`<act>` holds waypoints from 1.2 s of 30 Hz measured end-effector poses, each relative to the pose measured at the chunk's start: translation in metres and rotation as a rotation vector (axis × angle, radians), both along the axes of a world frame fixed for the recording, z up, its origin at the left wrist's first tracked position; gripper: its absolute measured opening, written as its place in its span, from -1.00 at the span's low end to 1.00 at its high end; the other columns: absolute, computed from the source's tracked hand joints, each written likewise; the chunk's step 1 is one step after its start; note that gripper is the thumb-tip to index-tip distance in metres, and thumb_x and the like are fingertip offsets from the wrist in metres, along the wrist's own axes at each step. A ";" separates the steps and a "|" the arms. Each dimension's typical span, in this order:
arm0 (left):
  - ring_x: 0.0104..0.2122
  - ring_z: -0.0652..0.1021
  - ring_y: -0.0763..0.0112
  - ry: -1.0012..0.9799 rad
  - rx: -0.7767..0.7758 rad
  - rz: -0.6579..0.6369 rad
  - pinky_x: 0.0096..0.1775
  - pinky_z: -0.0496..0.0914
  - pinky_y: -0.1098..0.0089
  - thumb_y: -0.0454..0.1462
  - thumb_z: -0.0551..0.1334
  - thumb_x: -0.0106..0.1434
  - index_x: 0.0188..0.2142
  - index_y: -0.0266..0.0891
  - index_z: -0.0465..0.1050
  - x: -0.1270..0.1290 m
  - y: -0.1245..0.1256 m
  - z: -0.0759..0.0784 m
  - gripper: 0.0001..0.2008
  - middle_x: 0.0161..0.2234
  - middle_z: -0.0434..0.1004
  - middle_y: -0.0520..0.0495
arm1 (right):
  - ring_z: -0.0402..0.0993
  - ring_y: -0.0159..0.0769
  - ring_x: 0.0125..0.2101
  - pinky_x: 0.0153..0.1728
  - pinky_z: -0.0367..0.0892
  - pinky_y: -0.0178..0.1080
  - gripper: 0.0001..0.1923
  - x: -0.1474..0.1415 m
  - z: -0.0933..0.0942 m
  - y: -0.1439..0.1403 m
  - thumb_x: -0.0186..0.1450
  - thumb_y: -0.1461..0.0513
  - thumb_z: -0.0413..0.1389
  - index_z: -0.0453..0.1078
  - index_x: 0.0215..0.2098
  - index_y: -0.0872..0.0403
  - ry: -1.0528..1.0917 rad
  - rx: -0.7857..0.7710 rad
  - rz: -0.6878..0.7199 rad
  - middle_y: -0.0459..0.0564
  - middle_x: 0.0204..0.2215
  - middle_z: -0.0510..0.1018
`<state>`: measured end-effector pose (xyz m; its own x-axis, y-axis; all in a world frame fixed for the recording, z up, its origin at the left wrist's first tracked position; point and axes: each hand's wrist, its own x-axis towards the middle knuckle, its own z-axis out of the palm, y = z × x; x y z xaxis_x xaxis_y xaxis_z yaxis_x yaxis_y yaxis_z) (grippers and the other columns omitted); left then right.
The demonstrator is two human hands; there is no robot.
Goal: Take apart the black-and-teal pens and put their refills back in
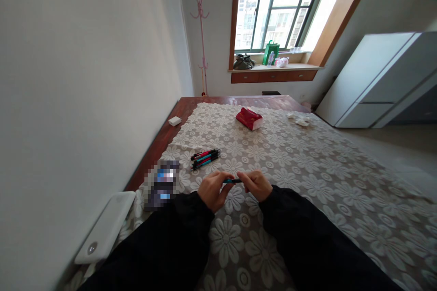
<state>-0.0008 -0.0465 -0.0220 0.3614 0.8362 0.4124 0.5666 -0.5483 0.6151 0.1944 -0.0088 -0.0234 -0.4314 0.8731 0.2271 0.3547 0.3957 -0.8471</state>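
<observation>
Between my two hands, just above the flowered tablecloth (226, 238), a blue and black pen (232, 181) lies nearly level. My left hand (214, 190) pinches its blue end between thumb and fingers. At the black end, my right hand (256, 184) grips with thumb and forefinger and hides the tip. Beyond my left hand, several pens (205, 158) in red, blue and black lie side by side on the cloth, roughly parallel.
A blurred dark item (163, 186) lies left of my left hand, near a white power bank-like slab (106, 227). Farther off are a white charger (175, 121), a red tissue pack (249, 118) and crumpled white tissues (302, 121). A wall (136, 63) borders the left side.
</observation>
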 end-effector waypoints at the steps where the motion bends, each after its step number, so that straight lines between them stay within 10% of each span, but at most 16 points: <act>1: -0.27 0.52 0.33 0.014 0.000 0.010 -0.24 0.42 0.36 -0.22 0.14 0.36 -0.11 -0.18 0.39 0.000 0.000 -0.001 -0.85 -0.26 0.54 -0.09 | 0.16 -0.43 -0.78 -0.65 0.05 -0.30 -0.26 0.000 -0.003 0.001 0.39 -0.13 -0.12 0.24 -0.82 0.06 -0.012 0.004 -0.017 -0.11 -0.87 0.23; 5: -0.31 0.52 0.34 0.051 -0.009 0.066 -0.25 0.41 0.36 -0.15 0.15 0.37 -0.19 -0.18 0.43 -0.001 0.002 -0.003 -0.83 -0.32 0.52 -0.07 | 0.24 -0.42 -0.75 -0.62 0.10 -0.31 -0.30 0.000 -0.008 0.002 0.41 -0.09 -0.12 0.31 -0.77 0.06 -0.053 0.077 -0.021 -0.11 -0.84 0.29; 10: -0.31 0.52 0.34 0.025 -0.035 0.106 -0.27 0.40 0.39 -0.17 0.07 0.41 -0.18 -0.17 0.41 -0.001 0.003 -0.001 -0.81 -0.33 0.52 -0.07 | 0.38 -0.38 -0.57 -0.52 0.29 -0.32 -0.75 -0.002 0.002 -0.002 0.27 0.06 0.18 0.48 -0.16 0.01 0.081 0.214 -0.045 -0.10 -0.49 0.54; 22: -0.35 0.50 0.35 0.129 -0.011 0.107 -0.27 0.35 0.38 -0.17 0.04 0.42 -0.25 -0.15 0.45 0.000 0.002 0.001 -0.77 -0.41 0.52 -0.02 | 0.32 -0.37 -0.62 -0.53 0.17 -0.31 -0.60 0.005 -0.003 0.001 0.37 -0.01 0.06 0.41 -0.53 0.03 -0.131 0.328 -0.050 -0.10 -0.66 0.44; 36: -0.30 0.51 0.30 0.210 -0.050 0.150 -0.25 0.35 0.36 -0.19 0.11 0.38 -0.23 -0.13 0.44 0.000 0.002 0.003 -0.84 -0.36 0.51 -0.03 | 0.43 -0.29 -0.51 -0.43 0.27 -0.28 -0.76 0.003 -0.002 0.000 0.40 0.06 0.04 0.44 -0.29 0.00 -0.220 0.433 0.010 -0.06 -0.51 0.52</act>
<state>-0.0005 -0.0446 -0.0190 0.3054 0.9042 0.2986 0.7573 -0.4208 0.4995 0.1977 -0.0092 -0.0258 -0.5178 0.7138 0.4715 0.5015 0.6998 -0.5088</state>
